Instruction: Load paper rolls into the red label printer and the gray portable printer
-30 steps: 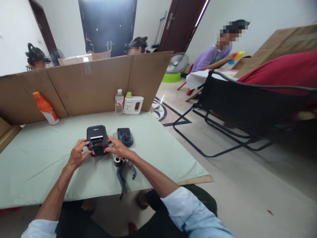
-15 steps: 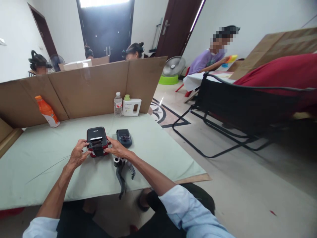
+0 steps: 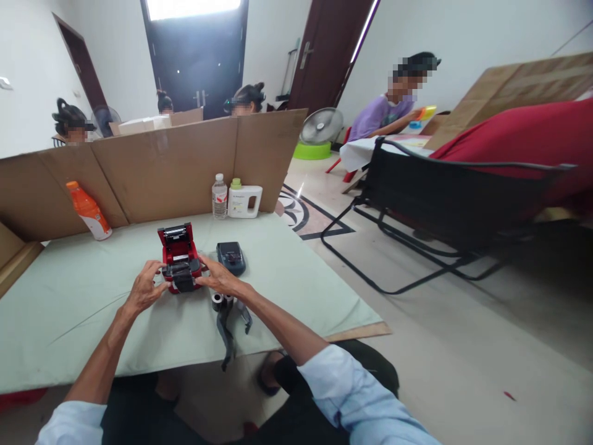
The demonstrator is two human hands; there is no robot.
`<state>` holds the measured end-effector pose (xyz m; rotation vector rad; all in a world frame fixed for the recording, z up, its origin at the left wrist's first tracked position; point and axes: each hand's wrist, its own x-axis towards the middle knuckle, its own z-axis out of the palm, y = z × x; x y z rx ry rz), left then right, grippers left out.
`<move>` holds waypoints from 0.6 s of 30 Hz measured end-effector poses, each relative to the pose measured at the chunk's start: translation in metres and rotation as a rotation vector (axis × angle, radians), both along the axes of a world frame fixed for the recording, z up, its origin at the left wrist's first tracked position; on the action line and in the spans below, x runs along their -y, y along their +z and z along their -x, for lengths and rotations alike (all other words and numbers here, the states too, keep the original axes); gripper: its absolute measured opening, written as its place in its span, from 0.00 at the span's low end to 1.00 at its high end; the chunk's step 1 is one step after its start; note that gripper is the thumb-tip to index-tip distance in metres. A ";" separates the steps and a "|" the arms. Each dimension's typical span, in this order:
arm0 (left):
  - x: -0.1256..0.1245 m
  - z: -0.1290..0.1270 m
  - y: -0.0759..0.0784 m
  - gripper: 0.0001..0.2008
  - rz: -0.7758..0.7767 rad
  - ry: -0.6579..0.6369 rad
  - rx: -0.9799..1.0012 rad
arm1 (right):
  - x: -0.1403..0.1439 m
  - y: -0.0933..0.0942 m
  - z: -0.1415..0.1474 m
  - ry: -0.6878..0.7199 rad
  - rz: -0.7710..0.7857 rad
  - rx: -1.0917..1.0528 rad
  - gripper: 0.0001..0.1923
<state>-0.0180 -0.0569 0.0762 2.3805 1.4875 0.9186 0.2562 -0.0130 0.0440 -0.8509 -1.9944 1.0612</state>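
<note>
A red and black label printer (image 3: 180,248) stands on the green cloth with its lid raised, showing the red inside. Dark tape (image 3: 185,283) hangs over its front. My left hand (image 3: 146,287) grips the printer's left side, thumb at the front corner. On the opposite side my right hand (image 3: 217,276) holds it with the fingers along the edge. Just right of the printer lies a smaller dark handheld device (image 3: 231,257). Below my right hand are small rolls (image 3: 217,301) with a dark strip (image 3: 225,341) trailing toward the table's near edge.
A cardboard screen (image 3: 167,173) borders the table's far side. Before it stand an orange bottle (image 3: 90,211), a water bottle (image 3: 219,196) and a white jug (image 3: 244,203). A black folding chair (image 3: 430,198) is on the right, and people sit beyond.
The printer's lid has swung up and back, exposing the red interior. Both hands stay at its sides.
</note>
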 end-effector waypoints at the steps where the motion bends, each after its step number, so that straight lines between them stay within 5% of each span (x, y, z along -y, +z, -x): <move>1: -0.001 0.000 0.001 0.21 -0.016 -0.001 -0.016 | 0.001 0.000 0.001 -0.009 -0.015 0.012 0.40; 7: -0.011 -0.009 -0.001 0.19 -0.131 -0.019 -0.074 | 0.004 0.007 0.011 -0.129 -0.333 0.176 0.41; 11: -0.021 -0.015 0.003 0.12 -0.129 -0.059 -0.045 | -0.005 0.016 0.023 -0.127 -0.484 0.223 0.30; 18: -0.047 -0.016 0.022 0.13 0.054 -0.026 0.141 | -0.036 0.051 0.042 -0.149 -0.354 0.119 0.15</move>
